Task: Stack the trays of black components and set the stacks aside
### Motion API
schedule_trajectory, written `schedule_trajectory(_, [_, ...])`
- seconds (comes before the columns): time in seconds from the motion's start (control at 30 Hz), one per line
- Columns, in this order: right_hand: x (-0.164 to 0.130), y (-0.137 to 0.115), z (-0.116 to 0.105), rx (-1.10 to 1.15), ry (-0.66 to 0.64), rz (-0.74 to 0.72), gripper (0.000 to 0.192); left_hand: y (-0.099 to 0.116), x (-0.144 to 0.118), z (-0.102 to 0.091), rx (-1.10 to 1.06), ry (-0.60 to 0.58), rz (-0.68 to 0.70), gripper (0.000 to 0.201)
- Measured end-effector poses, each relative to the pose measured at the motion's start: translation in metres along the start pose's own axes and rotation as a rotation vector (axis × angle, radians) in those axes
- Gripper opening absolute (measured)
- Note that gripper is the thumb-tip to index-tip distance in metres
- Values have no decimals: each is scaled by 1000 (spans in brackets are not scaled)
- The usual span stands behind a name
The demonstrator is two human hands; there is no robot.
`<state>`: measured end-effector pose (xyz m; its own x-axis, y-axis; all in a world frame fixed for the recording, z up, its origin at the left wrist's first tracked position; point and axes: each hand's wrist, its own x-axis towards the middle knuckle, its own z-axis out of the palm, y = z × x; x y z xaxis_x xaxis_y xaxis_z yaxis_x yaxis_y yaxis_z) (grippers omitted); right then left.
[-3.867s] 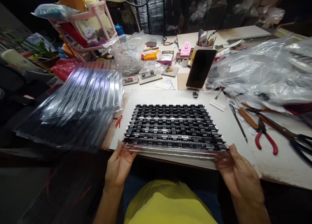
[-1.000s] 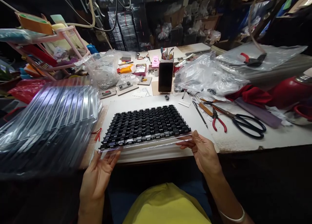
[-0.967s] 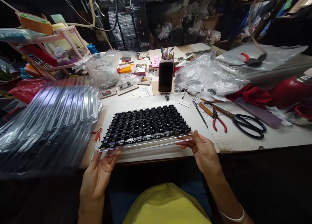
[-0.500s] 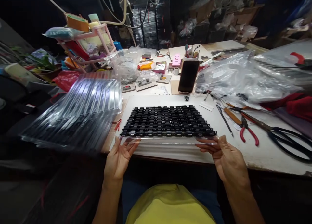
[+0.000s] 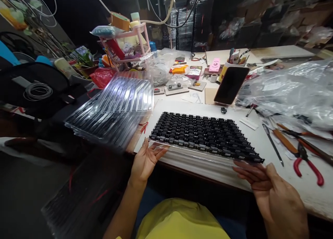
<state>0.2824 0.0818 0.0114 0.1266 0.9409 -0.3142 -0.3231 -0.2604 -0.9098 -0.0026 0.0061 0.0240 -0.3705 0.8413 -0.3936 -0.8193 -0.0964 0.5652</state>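
Black parts (image 5: 203,131) fill a clear tray (image 5: 192,151) in rows over the white board (image 5: 177,105); the left hand (image 5: 144,162), half curled, pinches the tray's near left corner between thumb and fingers, and the right hand (image 5: 279,194), loosely bent, grips the near right corner, with ribbed plastic trays (image 5: 122,100) stacked to the left and a phone (image 5: 231,85) propped beyond

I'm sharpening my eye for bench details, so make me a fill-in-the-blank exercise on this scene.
1. Held by the left hand and the right hand, the clear tray bears rows of parts coloured ____.
2. The pliers near the right hand have ____ handles.
3. The stacked plastic trays lie nearer the ____ hand.
4. The person's shirt is ____.

Missing words: black; red; left; yellow.
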Motion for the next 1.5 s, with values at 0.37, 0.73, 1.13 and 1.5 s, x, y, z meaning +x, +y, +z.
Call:
schedule_trajectory(0.37, [-71,52,1,-350,-551,370,54,-4,15,-12,55,92,262,45])
schedule_trajectory(0.73, [51,-12,14,-848,-221,-655,41,-65,-55,-16,320,-40,108,53])
schedule_trajectory(1.13, [-58,1,41,-752,-999,-134,37,41,89,30,1383,-222,322,51])
schedule_trajectory(1.5, [-67,13,39,-516,-1017,-103,31,21,90,82,1293,-477,358,35])
